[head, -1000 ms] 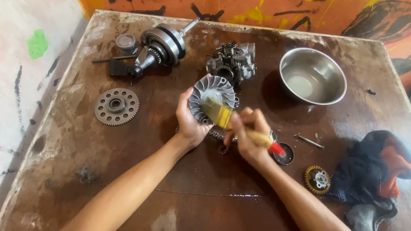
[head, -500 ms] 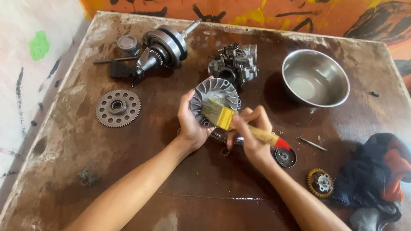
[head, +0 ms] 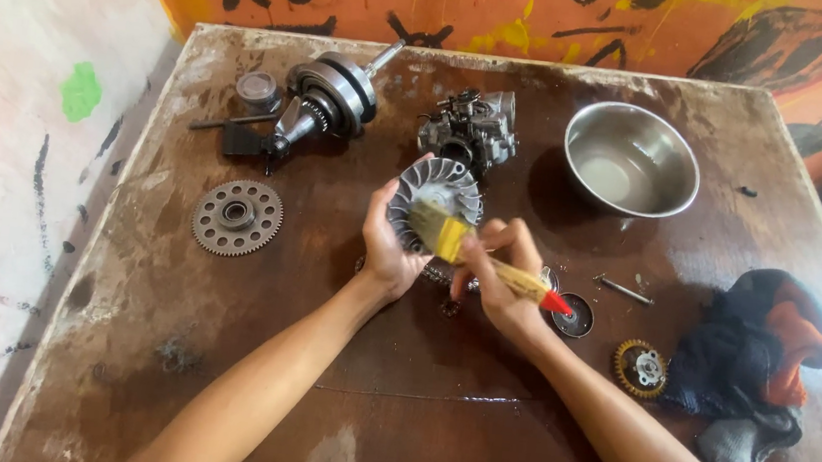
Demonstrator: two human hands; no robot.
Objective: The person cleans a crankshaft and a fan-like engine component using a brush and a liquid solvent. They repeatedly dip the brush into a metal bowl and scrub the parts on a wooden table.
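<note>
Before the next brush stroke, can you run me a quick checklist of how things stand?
1. Left hand has a firm hold on the finned disc: ok, fingers wrap its edge.
2. Right hand grips the brush: ok, closed round the handle.
3. Bristles on the disc: ok, they touch its face.
4. Bowl within reach and upright: ok.
5. Liquid in the bowl: cannot tell, only a sheen shows.
6. Rag clear of the hands: ok, at the table's right edge.
</note>
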